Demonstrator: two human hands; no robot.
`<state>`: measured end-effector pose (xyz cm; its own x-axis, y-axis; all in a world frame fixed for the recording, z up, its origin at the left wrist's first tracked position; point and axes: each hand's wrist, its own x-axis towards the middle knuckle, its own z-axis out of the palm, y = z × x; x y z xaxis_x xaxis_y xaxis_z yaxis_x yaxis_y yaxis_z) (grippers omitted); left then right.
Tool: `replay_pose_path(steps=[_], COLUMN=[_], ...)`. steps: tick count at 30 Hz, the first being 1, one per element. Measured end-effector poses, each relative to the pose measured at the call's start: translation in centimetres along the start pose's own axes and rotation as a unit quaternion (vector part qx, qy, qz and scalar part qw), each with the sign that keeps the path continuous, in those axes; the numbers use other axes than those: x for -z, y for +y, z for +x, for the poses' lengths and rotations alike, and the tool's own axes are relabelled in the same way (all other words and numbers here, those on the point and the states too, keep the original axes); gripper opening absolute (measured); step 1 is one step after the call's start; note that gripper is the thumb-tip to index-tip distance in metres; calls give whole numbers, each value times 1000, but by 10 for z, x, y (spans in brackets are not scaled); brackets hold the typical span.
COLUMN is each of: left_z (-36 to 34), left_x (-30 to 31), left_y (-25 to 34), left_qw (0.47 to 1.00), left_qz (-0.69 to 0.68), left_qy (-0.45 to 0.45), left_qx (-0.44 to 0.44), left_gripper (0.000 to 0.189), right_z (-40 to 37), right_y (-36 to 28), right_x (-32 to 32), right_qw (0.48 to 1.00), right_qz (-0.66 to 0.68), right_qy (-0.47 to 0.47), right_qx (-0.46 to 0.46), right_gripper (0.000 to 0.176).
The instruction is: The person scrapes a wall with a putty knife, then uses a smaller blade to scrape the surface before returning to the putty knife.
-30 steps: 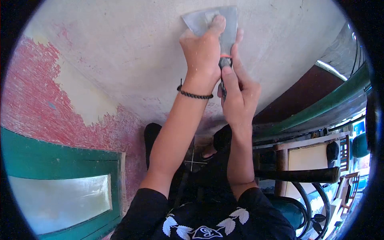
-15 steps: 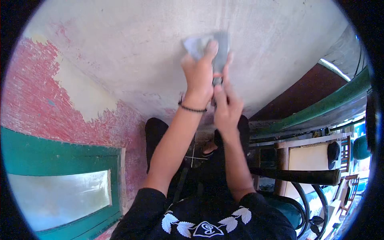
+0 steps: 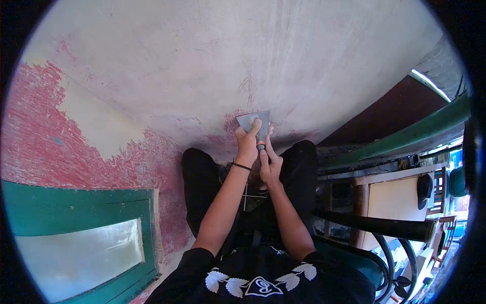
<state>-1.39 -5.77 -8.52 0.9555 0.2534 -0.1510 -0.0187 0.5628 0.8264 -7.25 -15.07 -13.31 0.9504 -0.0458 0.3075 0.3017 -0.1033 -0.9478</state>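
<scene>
Gripping a broad scraper [image 3: 262, 121] with both hands, a seated person holds its blade up at the low part of a pale, red-patched wall [image 3: 212, 66]. The left hand's [image 3: 247, 147] fingers clasp the blade, thumb flat on its face; the right hand's [image 3: 271, 168] fingers are closed around the handle, between black-clad knees [image 3: 301, 159].

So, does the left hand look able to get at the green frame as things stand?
Probably yes, though the left knee sits between the left hand and the green frame, and the hand must first leave the scraper.
</scene>
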Motion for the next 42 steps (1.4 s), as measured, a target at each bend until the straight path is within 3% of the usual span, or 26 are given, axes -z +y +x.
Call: replay_pose_path(steps=[5,7,9,11,15,21,29,38,42], left_z=[2,7,4,0,0,-6,-13,-1,-19], left_x=[-7,-15,-36,-58,-61,-94,-125,-181,-183], left_y=[9,22,44,64,68,107,155,232,232], left_qw=[1000,998,998,997,997,993,990,963,965], left_qz=[16,51,20,-20,-43,-70,-65,-71,-122], left_qy=[5,-2,-23,-18,-27,-29,-60,-91,-109], left_qx=[-16,-29,-49,-68,-62,-92,-108,-243,-203], left_gripper=[28,30,29,24,20,19,22,20,21], right_z=[11,24,36,40,42,60,77,122,117], right_y=[-12,-33,-54,-66,-73,-137,-196,-276,-281], right_x=[-5,-1,7,12,12,21,24,26,29], right_qw=[996,997,1000,1000,997,999,998,995,997], right_qz=[-19,-24,-11,-15,-25,-43,2,42,30], right_qy=[32,28,1,2,20,4,20,17,17], right_qx=[82,67,-4,-7,73,-4,59,84,69], right_gripper=[44,44,44,44,44,44,44,43,44])
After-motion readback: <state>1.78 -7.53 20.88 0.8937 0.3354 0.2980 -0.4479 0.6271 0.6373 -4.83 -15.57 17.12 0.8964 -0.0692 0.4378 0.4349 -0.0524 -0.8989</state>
